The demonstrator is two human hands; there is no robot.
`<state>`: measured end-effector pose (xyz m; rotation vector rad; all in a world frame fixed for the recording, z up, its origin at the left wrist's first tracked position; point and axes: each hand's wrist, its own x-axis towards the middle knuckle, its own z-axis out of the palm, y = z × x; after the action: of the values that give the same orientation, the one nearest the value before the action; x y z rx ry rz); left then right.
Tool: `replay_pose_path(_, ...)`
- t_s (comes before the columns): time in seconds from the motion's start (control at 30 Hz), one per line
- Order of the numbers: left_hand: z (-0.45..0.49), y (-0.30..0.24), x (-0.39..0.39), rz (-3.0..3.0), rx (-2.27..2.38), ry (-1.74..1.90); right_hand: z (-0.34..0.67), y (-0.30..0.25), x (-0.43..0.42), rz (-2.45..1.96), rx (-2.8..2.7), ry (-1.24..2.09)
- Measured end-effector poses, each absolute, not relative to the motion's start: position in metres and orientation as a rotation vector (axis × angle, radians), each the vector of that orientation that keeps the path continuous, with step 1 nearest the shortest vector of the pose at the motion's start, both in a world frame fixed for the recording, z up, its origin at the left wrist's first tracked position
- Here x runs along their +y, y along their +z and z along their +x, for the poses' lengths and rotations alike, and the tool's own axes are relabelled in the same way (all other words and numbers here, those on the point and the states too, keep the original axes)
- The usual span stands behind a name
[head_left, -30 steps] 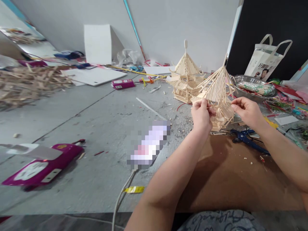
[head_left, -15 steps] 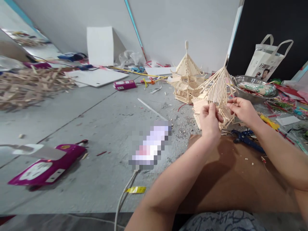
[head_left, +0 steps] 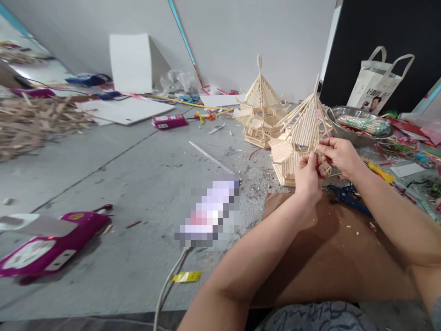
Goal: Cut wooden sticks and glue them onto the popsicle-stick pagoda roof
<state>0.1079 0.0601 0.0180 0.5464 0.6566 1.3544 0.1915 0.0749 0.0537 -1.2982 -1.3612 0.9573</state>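
A small pagoda model (head_left: 306,125) built of pale wooden sticks stands in front of me, with a pointed roof and tiered lower walls. At its front right side, just below the roof edge, both hands meet. My left hand (head_left: 308,178) is closed in a pinch, thumb up, in front of the lower wall. My right hand (head_left: 339,157) pinches close beside it, near the roof's lower corner. Whatever lies between the fingertips is too small and hidden to name. Behind and to the left is a second, similar stick pagoda (head_left: 262,99) with curled eaves.
Blue-handled pliers (head_left: 347,198) lie on a brown board (head_left: 330,257) under my forearms. A steel bowl (head_left: 361,135) holds packed sticks. Left of my arms are a blurred-out phone (head_left: 208,209) on a cable, a magenta power strip (head_left: 72,236) and a pile of wood strips (head_left: 37,122).
The view has turned slightly right. My left hand has moved right across the model's front, closer to my right hand, which stays by the roof corner.
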Motion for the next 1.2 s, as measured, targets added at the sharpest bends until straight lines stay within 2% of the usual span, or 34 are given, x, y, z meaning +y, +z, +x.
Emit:
replay_pose_path(0.27,0.1063,0.016,0.0623,0.652,0.574,1.358,0.1908,0.0544,0.0762,-1.268,-1.334,1.055)
replay_pose_path(0.9,0.1004,0.0155,0.0666,0.839,0.612,1.392,0.1914,0.0522,0.078,-1.281,-1.492,0.892)
replay_pose_path(1.2,0.1002,0.0115,0.0683,0.891,0.708,1.428,0.1911,0.0515,0.0792,-1.247,-1.418,0.934)
